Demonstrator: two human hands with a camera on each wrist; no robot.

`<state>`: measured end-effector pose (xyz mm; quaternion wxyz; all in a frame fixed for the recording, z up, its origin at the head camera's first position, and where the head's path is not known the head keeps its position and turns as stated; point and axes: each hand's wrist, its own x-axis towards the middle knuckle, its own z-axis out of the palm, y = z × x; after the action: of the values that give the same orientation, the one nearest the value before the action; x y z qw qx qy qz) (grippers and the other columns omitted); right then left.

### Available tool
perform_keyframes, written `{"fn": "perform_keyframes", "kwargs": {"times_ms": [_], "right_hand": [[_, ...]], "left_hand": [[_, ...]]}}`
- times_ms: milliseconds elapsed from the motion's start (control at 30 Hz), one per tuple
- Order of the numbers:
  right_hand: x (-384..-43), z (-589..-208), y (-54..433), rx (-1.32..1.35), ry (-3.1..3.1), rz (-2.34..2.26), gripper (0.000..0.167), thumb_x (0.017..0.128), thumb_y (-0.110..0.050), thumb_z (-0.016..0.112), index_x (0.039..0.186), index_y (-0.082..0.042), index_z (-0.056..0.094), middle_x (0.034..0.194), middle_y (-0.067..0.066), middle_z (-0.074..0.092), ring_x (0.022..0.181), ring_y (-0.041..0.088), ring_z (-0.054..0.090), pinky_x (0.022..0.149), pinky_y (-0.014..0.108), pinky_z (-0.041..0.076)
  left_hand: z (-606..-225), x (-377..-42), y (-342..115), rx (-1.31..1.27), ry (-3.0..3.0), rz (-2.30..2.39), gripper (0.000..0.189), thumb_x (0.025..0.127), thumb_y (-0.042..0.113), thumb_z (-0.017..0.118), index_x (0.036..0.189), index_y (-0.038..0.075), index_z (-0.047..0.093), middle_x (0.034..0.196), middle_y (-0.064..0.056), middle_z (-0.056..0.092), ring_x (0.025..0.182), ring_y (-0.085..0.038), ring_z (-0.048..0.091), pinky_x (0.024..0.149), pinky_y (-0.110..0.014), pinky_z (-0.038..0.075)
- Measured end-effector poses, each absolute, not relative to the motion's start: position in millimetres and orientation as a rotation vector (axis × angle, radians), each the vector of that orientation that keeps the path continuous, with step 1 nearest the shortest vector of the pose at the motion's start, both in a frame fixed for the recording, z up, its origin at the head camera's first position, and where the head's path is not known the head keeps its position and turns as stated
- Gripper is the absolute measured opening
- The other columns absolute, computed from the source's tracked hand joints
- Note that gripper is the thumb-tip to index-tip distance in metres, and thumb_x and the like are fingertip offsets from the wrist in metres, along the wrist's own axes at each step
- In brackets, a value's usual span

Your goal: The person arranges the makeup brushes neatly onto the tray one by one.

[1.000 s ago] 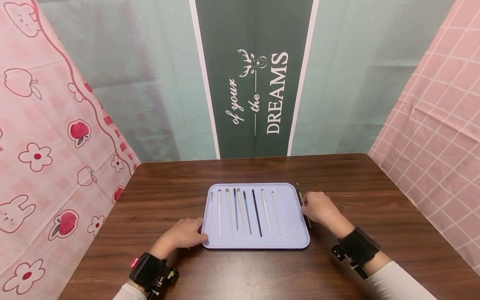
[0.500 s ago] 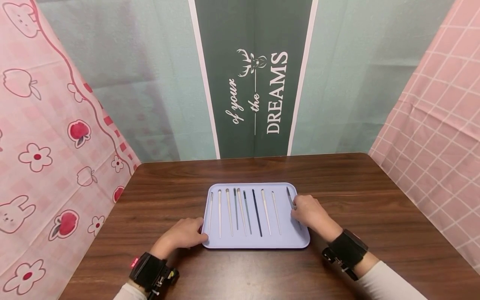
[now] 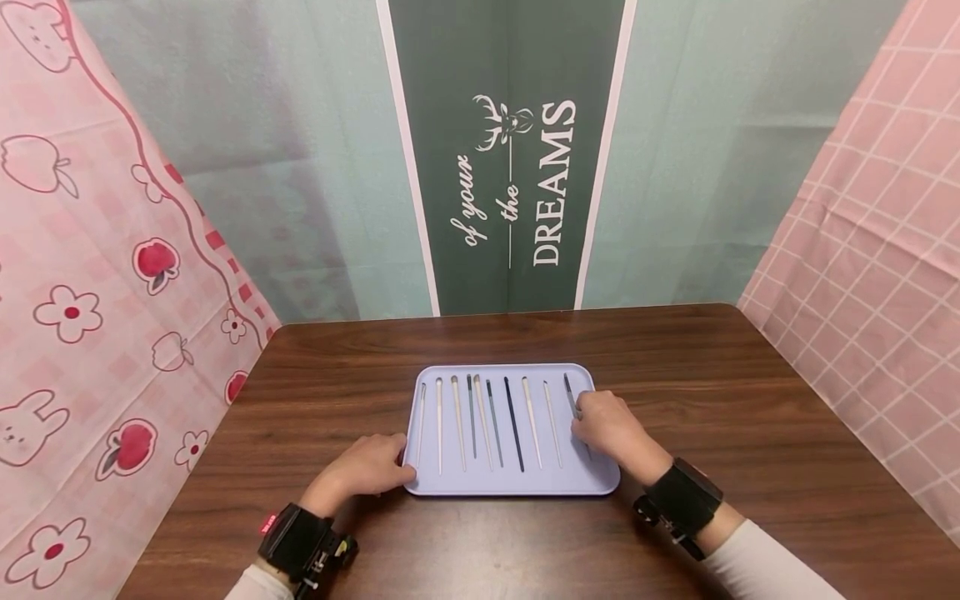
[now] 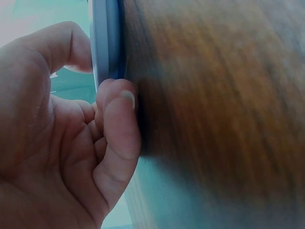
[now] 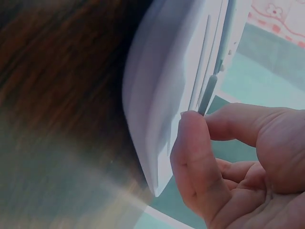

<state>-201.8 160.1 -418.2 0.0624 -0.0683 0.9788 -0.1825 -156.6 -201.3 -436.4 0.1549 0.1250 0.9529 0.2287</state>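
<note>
A lavender tray (image 3: 512, 490) lies on the wooden table with several slim makeup brushes (image 3: 482, 421) in a row on it, pale handles mixed with dark ones. My left hand (image 3: 369, 465) holds the tray's left edge near the front corner; in the left wrist view the thumb meets the tray rim (image 4: 101, 40) and the fingers curl against its side. Over the tray's right part, my right hand (image 3: 611, 427) pinches a dark grey-green brush (image 3: 570, 392) between thumb and forefinger. Its middle is hidden by the hand. The right wrist view shows the brush (image 5: 208, 93) at the fingertips.
The brown wooden table (image 3: 315, 375) extends all round the tray. A green curtain with white lettering (image 3: 555, 183) hangs behind it. Pink patterned cloths hang at the left (image 3: 82, 312) and right (image 3: 870, 275) sides. Each wrist wears a black camera strap (image 3: 686, 496).
My right hand has carried the dark brush leftward from beside the tray's right edge to over the tray, near the other brushes. The left hand has stayed on the tray's edge.
</note>
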Motion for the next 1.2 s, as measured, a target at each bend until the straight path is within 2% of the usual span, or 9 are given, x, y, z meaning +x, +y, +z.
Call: {"fn": "perform_keyframes", "kwargs": {"times_ms": [167, 367, 900, 1200], "right_hand": [[-200.0, -420.4, 156.9, -0.240, 2.974, -0.523, 0.011, 0.084, -0.003, 0.065, 0.073, -0.003, 0.061, 0.064, 0.006, 0.054, 0.056, 0.019, 0.053, 0.047, 0.029, 0.043], [-199.3, -423.1, 154.6, -0.241, 2.973, -0.505, 0.009, 0.086, -0.004, 0.066, 0.077, -0.001, 0.063, 0.066, 0.007, 0.056, 0.057, 0.019, 0.054, 0.048, 0.030, 0.044], [-200.6, -424.5, 153.7, -0.216, 2.966, -0.507, 0.016, 0.086, -0.005, 0.065, 0.071, -0.004, 0.058, 0.064, 0.006, 0.053, 0.054, 0.019, 0.052, 0.045, 0.027, 0.040], [-200.5, -425.2, 153.5, -0.180, 2.940, -0.514, 0.015, 0.087, -0.008, 0.066, 0.076, -0.003, 0.058, 0.066, 0.008, 0.054, 0.055, 0.019, 0.053, 0.046, 0.027, 0.040]], "left_hand": [[-435.9, -156.5, -200.7, 0.372, 2.756, 0.632, 0.018, 0.081, 0.023, 0.071, 0.089, 0.012, 0.059, 0.069, 0.002, 0.056, 0.054, -0.014, 0.054, 0.052, -0.031, 0.043], [-435.5, -156.4, -201.1, 0.363, 2.755, 0.626, 0.018, 0.082, 0.023, 0.071, 0.090, 0.011, 0.060, 0.069, 0.001, 0.056, 0.055, -0.014, 0.054, 0.053, -0.032, 0.043], [-438.5, -158.0, -201.8, 0.353, 2.737, 0.638, 0.020, 0.083, 0.026, 0.071, 0.092, 0.011, 0.060, 0.070, 0.001, 0.056, 0.054, -0.014, 0.055, 0.051, -0.031, 0.044], [-437.1, -156.7, -201.6, 0.339, 2.730, 0.649, 0.020, 0.084, 0.025, 0.072, 0.092, 0.010, 0.060, 0.070, 0.000, 0.056, 0.055, -0.015, 0.055, 0.051, -0.031, 0.043]]}}
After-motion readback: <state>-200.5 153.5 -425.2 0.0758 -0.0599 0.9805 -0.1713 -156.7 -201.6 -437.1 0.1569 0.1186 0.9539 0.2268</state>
